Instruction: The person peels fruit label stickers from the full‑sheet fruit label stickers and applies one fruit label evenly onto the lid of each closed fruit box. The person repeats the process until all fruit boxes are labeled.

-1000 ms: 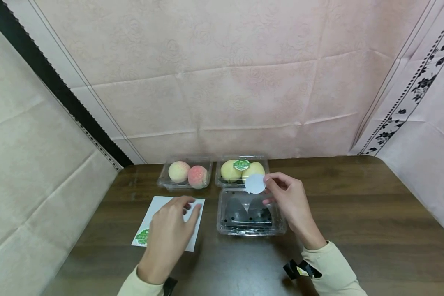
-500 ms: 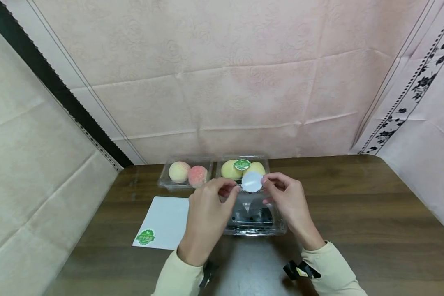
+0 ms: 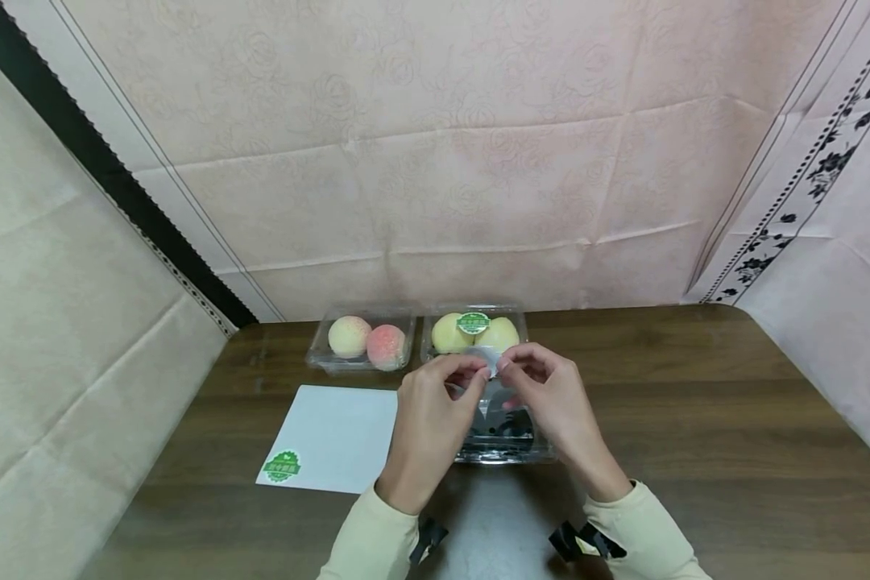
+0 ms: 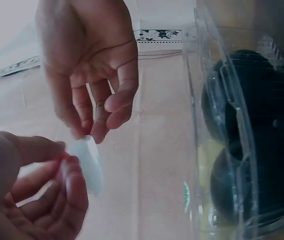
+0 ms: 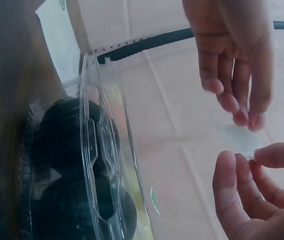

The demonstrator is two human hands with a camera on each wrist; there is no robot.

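Observation:
A round whitish sticker [image 3: 485, 355] is held up between both hands above a closed clear plastic clamshell box [image 3: 500, 456]. My right hand [image 3: 557, 403] pinches its edge between thumb and forefinger. From the other side my left hand [image 3: 433, 415] has thumb and forefinger pinched at the near edge. The left wrist view shows the sticker [image 4: 91, 167] slightly curved, with fingertips of both hands at it. Inside the box sit two dark round fruits [image 4: 249, 95], mostly covered by the hands in the head view.
Behind stand a clear box with two yellowish fruits [image 3: 449, 333] and a green label [image 3: 474, 323], and a box with two peaches [image 3: 387, 346]. A white sheet [image 3: 333, 435] with one green sticker [image 3: 282, 466] lies left on the wooden table [image 3: 696, 435].
My left hand has moved right from over the white sheet to the sticker and now pinches its edge. My right hand has come slightly left, and the sticker has tilted.

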